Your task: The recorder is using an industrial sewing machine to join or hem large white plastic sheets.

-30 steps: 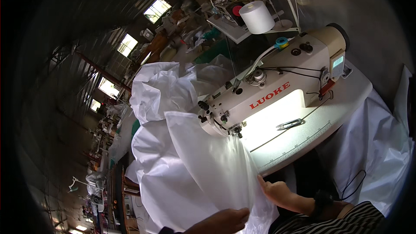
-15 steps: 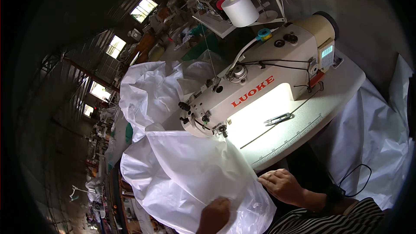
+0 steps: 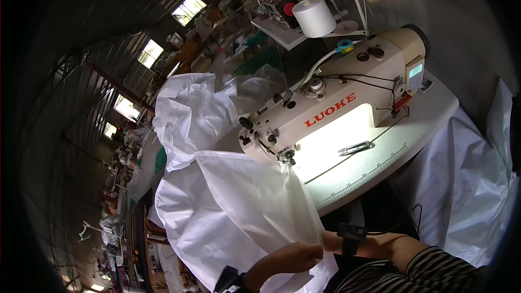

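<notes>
A large white sheet of fabric (image 3: 239, 201) hangs from under the needle of a sewing machine (image 3: 331, 100) and spreads down toward me. Across its lower right part reaches my left hand (image 3: 298, 256), fingers curled closed at the fabric's edge. My right hand (image 3: 329, 242) meets it there from the right; its fingers are hidden behind the fabric and the left hand. Both wrists wear black bands. A pair of small thread snips (image 3: 355, 148) lies on the lit machine bed (image 3: 374, 165), apart from both hands.
More white fabric (image 3: 192, 111) is heaped beyond the machine head, and another piece (image 3: 461, 184) drapes at the right. A white thread cone (image 3: 313, 17) stands behind the machine. The bed's rounded front edge lies just beyond my right forearm. Cluttered benches fill the far left.
My left hand has moved right across the fabric, and my right hand has moved down and left to meet it. The fabric's lower right side is drawn in. The view has shifted slightly.
</notes>
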`<state>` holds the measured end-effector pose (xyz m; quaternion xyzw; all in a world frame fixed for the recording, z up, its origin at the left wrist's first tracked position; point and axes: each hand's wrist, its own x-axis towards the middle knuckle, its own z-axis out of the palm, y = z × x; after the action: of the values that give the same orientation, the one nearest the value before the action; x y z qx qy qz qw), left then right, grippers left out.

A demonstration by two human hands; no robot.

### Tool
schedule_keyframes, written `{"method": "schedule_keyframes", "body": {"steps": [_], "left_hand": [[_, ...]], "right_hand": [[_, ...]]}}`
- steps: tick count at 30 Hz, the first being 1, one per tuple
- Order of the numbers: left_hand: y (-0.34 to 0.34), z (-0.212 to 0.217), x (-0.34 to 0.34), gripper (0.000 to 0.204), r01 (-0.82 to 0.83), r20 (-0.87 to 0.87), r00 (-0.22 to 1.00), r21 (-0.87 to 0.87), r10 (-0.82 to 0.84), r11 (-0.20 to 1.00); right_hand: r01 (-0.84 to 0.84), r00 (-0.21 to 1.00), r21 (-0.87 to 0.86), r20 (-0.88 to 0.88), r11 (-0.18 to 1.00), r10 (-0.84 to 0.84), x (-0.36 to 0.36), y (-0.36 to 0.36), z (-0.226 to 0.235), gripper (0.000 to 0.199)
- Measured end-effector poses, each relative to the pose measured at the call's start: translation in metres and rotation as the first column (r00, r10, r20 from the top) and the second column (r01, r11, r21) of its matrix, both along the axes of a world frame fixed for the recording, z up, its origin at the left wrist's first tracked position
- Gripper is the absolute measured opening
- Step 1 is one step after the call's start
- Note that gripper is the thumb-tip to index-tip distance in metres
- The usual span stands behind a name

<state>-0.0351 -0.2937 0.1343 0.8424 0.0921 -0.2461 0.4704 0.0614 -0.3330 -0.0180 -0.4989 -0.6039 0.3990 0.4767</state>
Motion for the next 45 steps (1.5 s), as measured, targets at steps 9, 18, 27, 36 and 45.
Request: {"method": "schedule_keyframes", "body": {"steps": [9,18,27,36,45], "left_hand": [[-0.034,-0.087,-0.006,0.015,-0.202,-0.034,0.979,-0.095,0.200,0.975],[0.062,-0.053,0.019,0.047,-0.490,0.510,0.856,0.748,0.084,0.447],[0.084,-0.079,0.058,0.035,-0.653,0.715,0.689,0.541,0.119,0.530],[0.071,-0.114,0.056,0.040,-0.666,0.685,0.717,0.619,0.129,0.417],[0.071,-0.112,0.058,0.043,-0.656,0.672,0.733,0.658,0.105,0.369]], "right_hand": [[0.017,0.753,-0.397,-0.599,0.918,-0.273,0.060,-0.094,-0.019,0.039],[0.238,0.844,-0.320,-0.400,0.917,-0.359,0.058,-0.100,0.002,0.042],[0.316,0.908,-0.283,-0.185,0.906,-0.375,0.063,-0.114,0.005,0.035],[0.393,0.918,-0.312,0.087,0.865,-0.386,0.090,-0.082,0.018,0.027],[0.444,0.860,-0.062,0.309,0.894,-0.406,0.090,-0.055,0.057,0.028]]}}
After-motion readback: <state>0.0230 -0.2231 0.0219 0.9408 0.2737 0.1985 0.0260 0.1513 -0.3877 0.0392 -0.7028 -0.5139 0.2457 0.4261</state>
